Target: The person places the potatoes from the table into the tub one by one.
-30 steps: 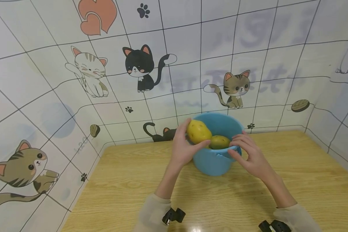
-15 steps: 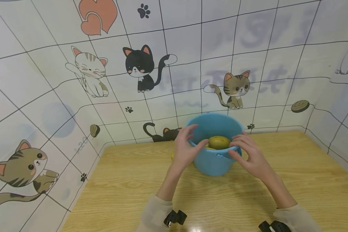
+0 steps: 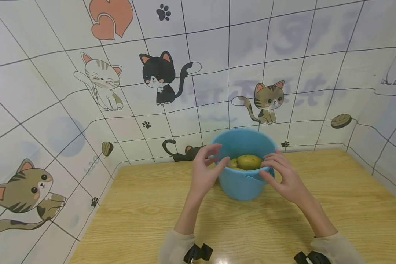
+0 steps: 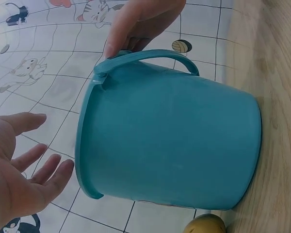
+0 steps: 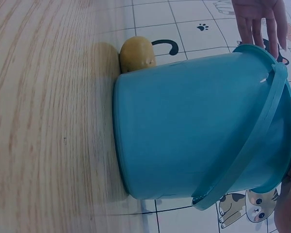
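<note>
A blue bucket (image 3: 241,189) stands upright on the wooden table, its handle folded down against the side. Inside lie several yellow potatoes; the uppermost potato (image 3: 249,162) shows near the right front of the rim. My right hand (image 3: 283,178) grips the right rim, fingers over the inside and thumb outside. At the left rim, my left hand (image 3: 204,170) is held with spread, bent fingers and nothing between them; in the left wrist view its fingertips come right beside the rim. Another potato (image 5: 137,54) sits on the table beside the bucket's base, hidden from the head view by my left hand.
The wooden table (image 3: 145,209) ends at a wall (image 3: 211,55) with a tile pattern and cartoon cats, close behind the bucket. Similar walls rise on the left and right. A black wrist camera (image 3: 198,253) is strapped to my left sleeve.
My left hand has let go of a yellow potato, which went down into the bucket, and has drawn slightly left. My right hand keeps its grip on the rim.
</note>
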The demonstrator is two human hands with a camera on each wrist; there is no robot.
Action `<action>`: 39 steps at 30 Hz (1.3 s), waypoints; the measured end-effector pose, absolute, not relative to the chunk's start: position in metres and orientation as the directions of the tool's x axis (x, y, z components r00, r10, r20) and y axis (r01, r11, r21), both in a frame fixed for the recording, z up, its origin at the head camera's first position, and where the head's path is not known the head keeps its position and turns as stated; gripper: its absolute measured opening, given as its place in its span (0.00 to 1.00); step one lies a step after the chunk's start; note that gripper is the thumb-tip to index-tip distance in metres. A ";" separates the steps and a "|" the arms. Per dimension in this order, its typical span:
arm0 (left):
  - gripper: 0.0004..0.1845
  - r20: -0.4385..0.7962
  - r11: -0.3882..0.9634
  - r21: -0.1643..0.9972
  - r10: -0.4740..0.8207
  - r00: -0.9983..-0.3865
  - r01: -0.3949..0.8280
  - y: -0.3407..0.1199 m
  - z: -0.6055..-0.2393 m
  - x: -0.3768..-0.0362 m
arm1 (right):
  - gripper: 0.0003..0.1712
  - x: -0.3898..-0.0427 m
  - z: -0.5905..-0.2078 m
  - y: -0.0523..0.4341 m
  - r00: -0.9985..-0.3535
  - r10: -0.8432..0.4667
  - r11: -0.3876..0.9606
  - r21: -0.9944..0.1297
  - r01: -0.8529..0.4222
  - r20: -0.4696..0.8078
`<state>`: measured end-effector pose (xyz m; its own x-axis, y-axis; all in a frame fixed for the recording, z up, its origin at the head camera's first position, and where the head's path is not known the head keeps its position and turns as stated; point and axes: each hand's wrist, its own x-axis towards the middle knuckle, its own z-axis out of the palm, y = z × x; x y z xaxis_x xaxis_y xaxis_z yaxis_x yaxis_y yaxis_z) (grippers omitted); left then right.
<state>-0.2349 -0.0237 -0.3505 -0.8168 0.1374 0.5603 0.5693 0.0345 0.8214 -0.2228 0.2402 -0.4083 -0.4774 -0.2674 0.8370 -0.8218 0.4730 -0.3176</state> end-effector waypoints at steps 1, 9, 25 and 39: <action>0.21 0.560 0.033 0.822 0.133 -0.818 0.568 -0.025 -0.350 -0.235 | 0.17 -0.223 -0.408 0.240 -0.480 -0.267 0.474 -0.319 -0.820 0.835; 0.21 0.537 -0.008 0.842 0.102 -0.838 0.539 -0.035 -0.354 -0.236 | 0.15 -0.222 -0.409 0.242 -0.497 -0.265 0.483 -0.333 -0.810 0.826; 0.21 0.488 0.033 0.871 0.045 -0.872 0.490 -0.056 -0.368 -0.250 | 0.19 -0.222 -0.407 0.239 -0.458 -0.260 0.463 -0.306 -0.832 0.850; 0.22 0.392 0.059 0.918 -0.005 -0.920 0.391 -0.074 -0.388 -0.263 | 0.17 -0.222 -0.408 0.241 -0.493 -0.264 0.488 -0.326 -0.810 0.829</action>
